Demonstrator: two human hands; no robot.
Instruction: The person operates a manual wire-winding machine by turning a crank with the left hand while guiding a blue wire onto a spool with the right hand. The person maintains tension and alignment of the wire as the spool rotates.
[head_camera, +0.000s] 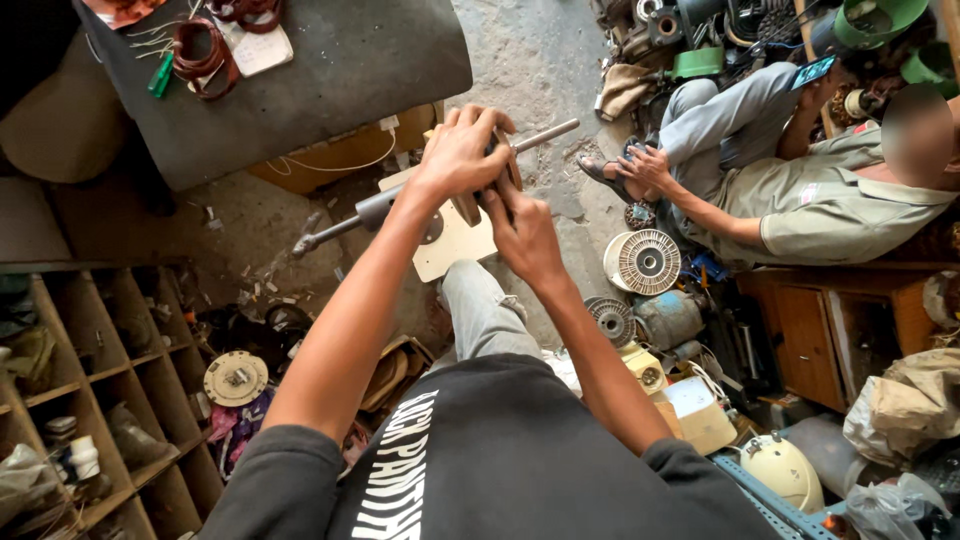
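My left hand and my right hand close together around a small wooden block mounted on a long grey metal shaft. The shaft runs from lower left to upper right, its thin end poking out past my fingers. A pale wooden board sits under the block. My left hand grips from above, my right from below. What lies between my palms is hidden.
A grey-topped table with copper wire coils stands at the back. A seated person holds a phone at right. Fan motor stators and parts litter the floor. Wooden shelf compartments stand at left.
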